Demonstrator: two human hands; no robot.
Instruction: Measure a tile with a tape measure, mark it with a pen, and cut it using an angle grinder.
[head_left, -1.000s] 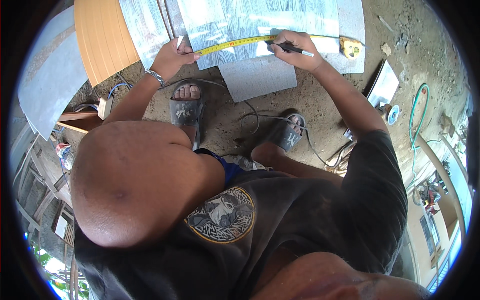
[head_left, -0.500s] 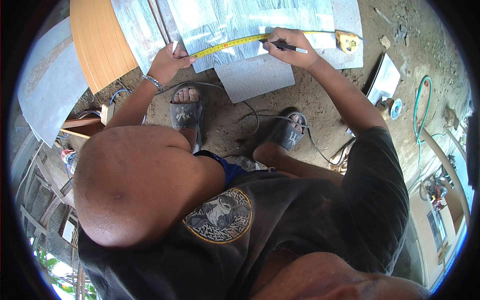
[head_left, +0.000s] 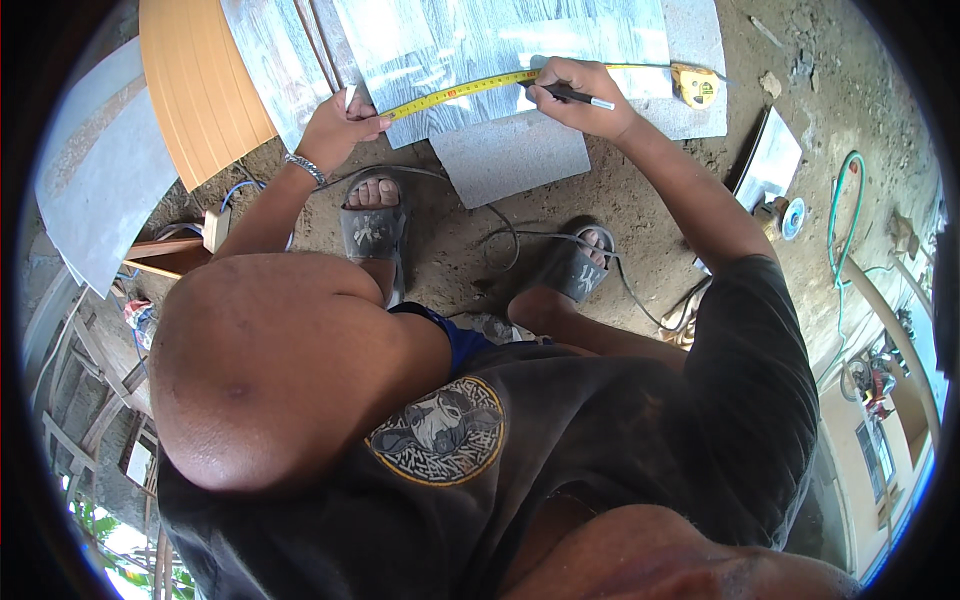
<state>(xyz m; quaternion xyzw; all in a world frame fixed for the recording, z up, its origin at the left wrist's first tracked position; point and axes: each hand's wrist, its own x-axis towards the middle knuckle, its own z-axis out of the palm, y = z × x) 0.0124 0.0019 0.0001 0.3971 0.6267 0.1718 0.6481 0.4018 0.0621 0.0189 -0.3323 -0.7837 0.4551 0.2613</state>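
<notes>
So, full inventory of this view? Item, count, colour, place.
Tape measure: 1, yellow, extended across upper centre
Marker: 1, black, light end, in right hand
Wood-grain panels: at least 2, blue-grey, top
Plain sheets: at least 1, grey, at panels' near edge
Ribbed panel: 1, orange-brown, upper left
Loose sheets: several, grey, far left
Disc tool: 1, pale disc, ground at right
Hose or cord: 1, green, far right
Cable: count unclear, grey, around feet
Sandals: 2, dark grey, on feet
Bracelet: 1, silver, left wrist
Shirt: 1, black, worn
Hands: 2, left hand at tape's end, right at marker
</notes>
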